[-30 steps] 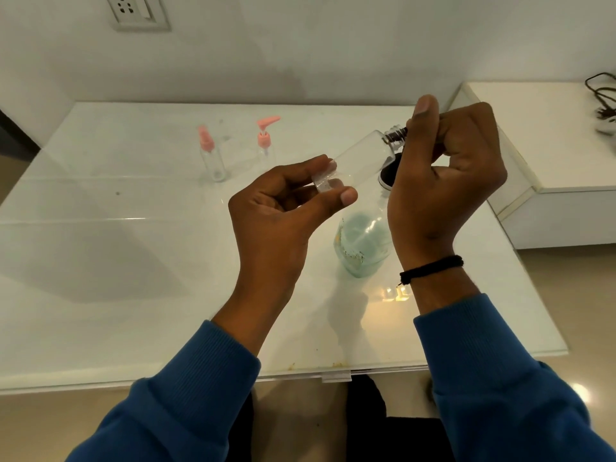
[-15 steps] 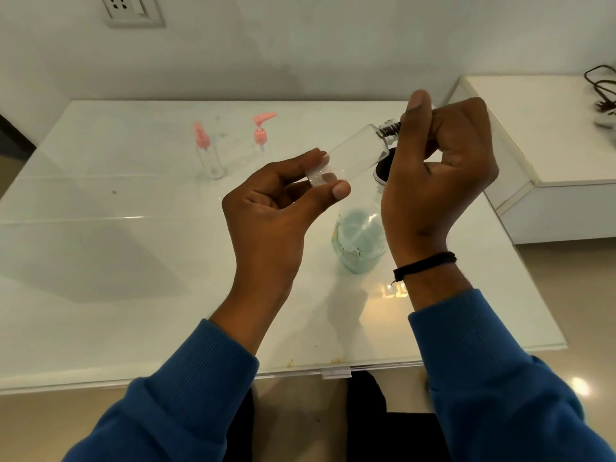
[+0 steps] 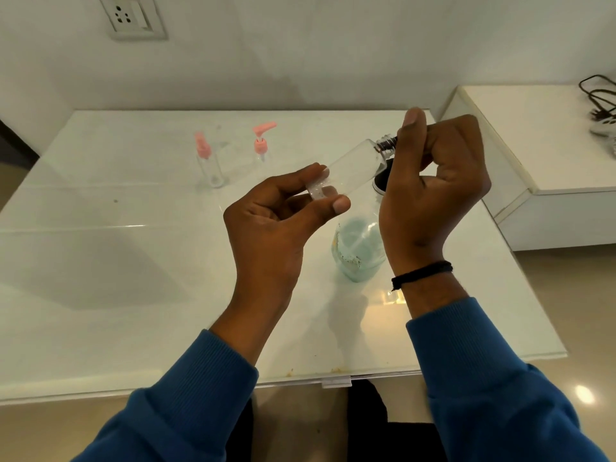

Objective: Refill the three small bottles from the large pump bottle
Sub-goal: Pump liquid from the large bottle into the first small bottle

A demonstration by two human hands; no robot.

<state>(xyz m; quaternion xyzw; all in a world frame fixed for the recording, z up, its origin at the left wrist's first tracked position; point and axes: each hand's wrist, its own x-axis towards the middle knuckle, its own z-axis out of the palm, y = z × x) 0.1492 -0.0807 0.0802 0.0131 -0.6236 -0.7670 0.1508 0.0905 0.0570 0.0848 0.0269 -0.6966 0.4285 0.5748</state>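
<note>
My left hand (image 3: 283,221) pinches the base of a small clear bottle (image 3: 350,165), which lies tilted in the air with its threaded neck up to the right. My right hand (image 3: 430,191) curls round that neck; whatever it grips there is hidden by the fingers. Below the hands stands the large bottle (image 3: 356,251) with pale green liquid, its dark top partly hidden behind my right hand. Two other small clear bottles stand far back on the table: one with a pink spray cap (image 3: 208,161), one with a pink pump top (image 3: 261,141).
The white glass-topped table (image 3: 133,261) runs to the wall. A white side cabinet (image 3: 546,155) stands at the right with black cables (image 3: 596,98) on it. A wall socket (image 3: 130,16) is at the upper left.
Both hands and the small bottle hold almost the same pose. The view has shifted slightly.
</note>
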